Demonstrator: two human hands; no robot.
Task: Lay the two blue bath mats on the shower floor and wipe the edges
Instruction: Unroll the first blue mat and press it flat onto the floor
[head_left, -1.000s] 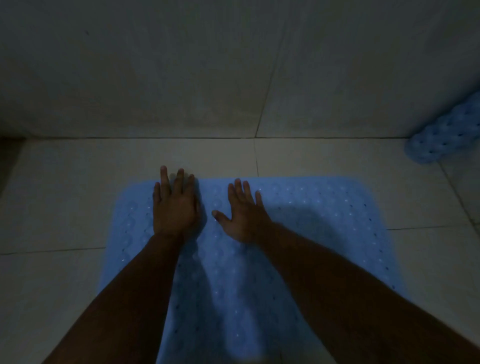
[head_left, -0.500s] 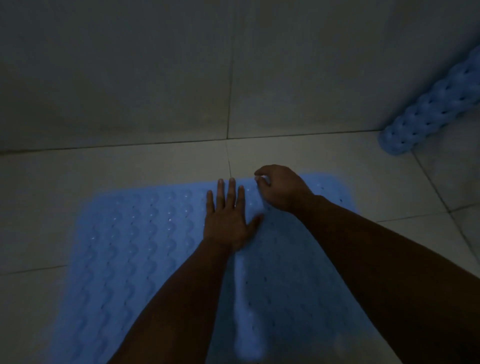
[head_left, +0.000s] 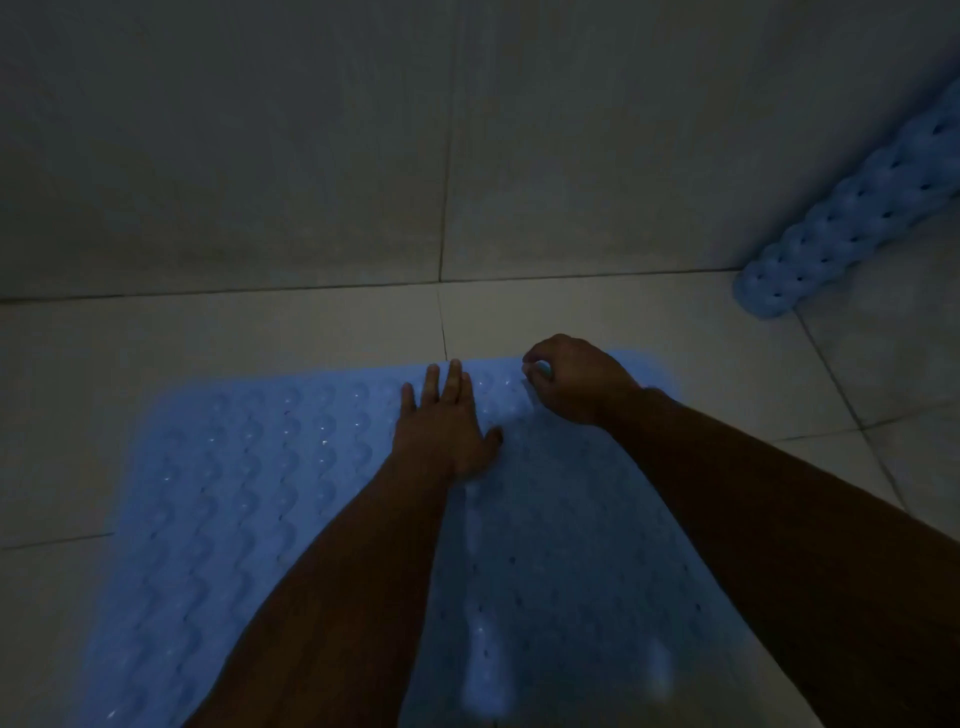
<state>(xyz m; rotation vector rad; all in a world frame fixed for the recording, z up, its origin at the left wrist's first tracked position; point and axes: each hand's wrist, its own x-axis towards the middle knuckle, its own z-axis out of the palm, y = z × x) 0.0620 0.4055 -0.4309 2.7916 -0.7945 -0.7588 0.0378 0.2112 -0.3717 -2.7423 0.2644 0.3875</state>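
one mat edge (head_left: 540, 370) inside right grip (head_left: 576, 382)

We only get one head-worn view, looking forward and steeply down, close over the shower floor (head_left: 597, 312) toward the wall (head_left: 260, 156).

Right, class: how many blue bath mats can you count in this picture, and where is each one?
2. One blue mat lies flat on the floor under both hands. The rolled mat leans in the right corner, cut off by the frame edge. Others may lie outside the view.
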